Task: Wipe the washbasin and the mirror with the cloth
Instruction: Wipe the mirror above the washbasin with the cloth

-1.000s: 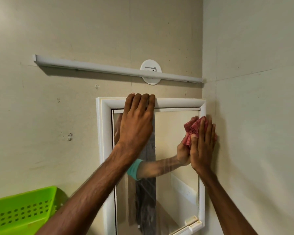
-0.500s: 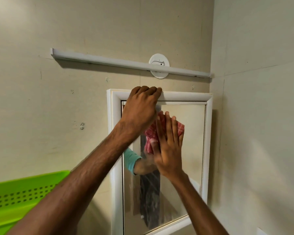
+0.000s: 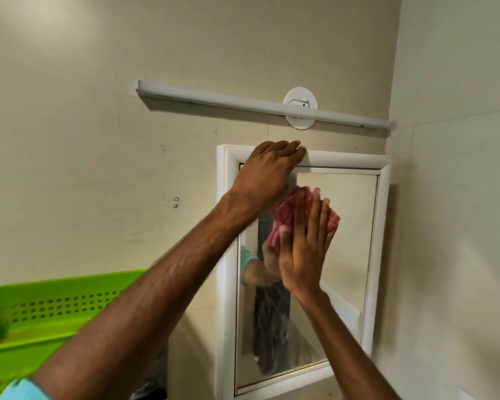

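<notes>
- High on the glass of the mirror [image 3: 350,232], just under the top rail: pressing the pink-red checked cloth [image 3: 286,215] flat with the right hand [image 3: 303,255], fingers [image 3: 315,215] straight and close together, nothing pinched.
- Gripping the top rail of the white frame [image 3: 347,160] with the left hand [image 3: 266,174], fingers curled over its upper edge, directly above the cloth and just beside it.
- Swept leftward over the last second: first at the right edge of the glass against the frame, then near the middle, now left of centre beneath the bracing hand.
- Kept the same hold on the top rail throughout that sweep.
- Judged from this: one pass across the upper band of glass about finished; faint streaks lower down, so probably more wiping to come there.
- No sight of the washbasin from this angle, so impossible to say whether wiped.
- Counted among the task's things: one mirror, one cloth, two hands.
- Counted on the wall: one long white light bar [image 3: 214,98] with one round mount [image 3: 300,122] behind it, and two small screws [image 3: 175,202] left of the mirror.
- Counted at lower left: one green perforated basket [image 3: 58,288].
</notes>
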Tool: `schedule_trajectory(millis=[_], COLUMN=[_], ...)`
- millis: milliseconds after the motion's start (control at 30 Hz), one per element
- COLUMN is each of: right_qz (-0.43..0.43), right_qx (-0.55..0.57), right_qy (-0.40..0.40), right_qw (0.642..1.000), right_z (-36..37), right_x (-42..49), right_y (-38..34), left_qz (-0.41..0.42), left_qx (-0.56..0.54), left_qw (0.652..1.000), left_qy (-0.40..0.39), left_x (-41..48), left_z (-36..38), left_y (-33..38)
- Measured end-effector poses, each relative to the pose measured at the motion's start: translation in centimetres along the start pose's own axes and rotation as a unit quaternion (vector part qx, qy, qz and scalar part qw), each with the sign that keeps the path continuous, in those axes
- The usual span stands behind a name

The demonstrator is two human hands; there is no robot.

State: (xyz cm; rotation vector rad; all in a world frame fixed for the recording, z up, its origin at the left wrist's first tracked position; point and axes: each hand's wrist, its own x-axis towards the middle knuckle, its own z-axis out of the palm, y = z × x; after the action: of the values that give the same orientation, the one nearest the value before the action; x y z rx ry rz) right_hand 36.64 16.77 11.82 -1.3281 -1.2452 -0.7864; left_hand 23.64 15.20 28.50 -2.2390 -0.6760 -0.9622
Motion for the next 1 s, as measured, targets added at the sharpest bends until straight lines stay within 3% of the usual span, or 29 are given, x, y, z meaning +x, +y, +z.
schedule_trajectory(millis=[133,267,433,633,1000], right_qz=[-0.062,-0.116,-0.132,-0.119,-0.107], right_qx=[0.007,0.006,0.031,0.041,-0.007], right_qy=[-0.062,-0.071,-0.027,0.022,-0.096], right_qw=[0.996,0.991,0.990,0.992,0.990], right_z=[0.8,1.1,1.3,0.8,2.5], right_x=[-2.6,-3.6,0.6,6.7,-10.2], right_y=[-3.9,-6.5,-8.8,-11.5,-7.2], left_qz=[-0.016,-0.077,-0.131,-0.145,-0.140], left_qx=[0.006,0.009,-0.178,-0.308,-0.296], left_qw=[1.000,0.995,0.971,0.932,0.933], left_qy=[0.016,0.060,0.091,0.125,0.152], left_x=[-2.1,-4.1,-5.7,-6.1,-7.2], left_z=[-0.9,-2.0,-4.2,-4.1,-1.0], left_y=[-1.5,-4.0,-6.0,-6.6,-4.7])
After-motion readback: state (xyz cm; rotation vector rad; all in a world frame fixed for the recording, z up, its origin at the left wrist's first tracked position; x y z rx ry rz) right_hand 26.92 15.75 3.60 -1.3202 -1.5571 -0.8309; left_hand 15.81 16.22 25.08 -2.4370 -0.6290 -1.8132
